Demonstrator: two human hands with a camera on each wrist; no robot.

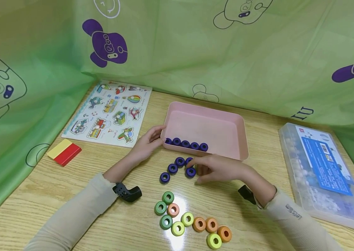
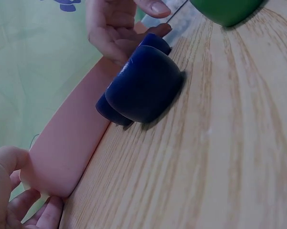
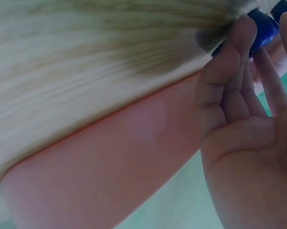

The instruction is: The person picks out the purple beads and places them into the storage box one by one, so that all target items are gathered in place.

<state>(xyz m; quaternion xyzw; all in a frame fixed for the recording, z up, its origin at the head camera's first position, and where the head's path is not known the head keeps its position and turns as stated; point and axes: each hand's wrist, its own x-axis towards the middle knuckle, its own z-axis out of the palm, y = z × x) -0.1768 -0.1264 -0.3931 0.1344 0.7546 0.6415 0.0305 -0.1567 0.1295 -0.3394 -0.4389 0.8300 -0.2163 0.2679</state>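
At the table (image 1: 127,219), the left grip (image 1: 147,144) pinched the pink tray (image 1: 208,125) while the right grip (image 1: 217,168), hold unclear, was among loose blue rings (image 1: 172,172) beside it, seemingly collecting them, a firm pinch wanted next.

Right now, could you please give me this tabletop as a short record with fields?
Left hand: grips the pink tray at its near-left corner
Right hand: at the loose dark blue beads; hold unclear
Tray contents: five dark blue ring beads visible, along the near wall
Loose beads: five dark blue visible; nearer, three green, three yellow, three orange, one salmon
Left of tray: vehicle puzzle board, red-and-yellow piece
Right of tray: translucent plastic case
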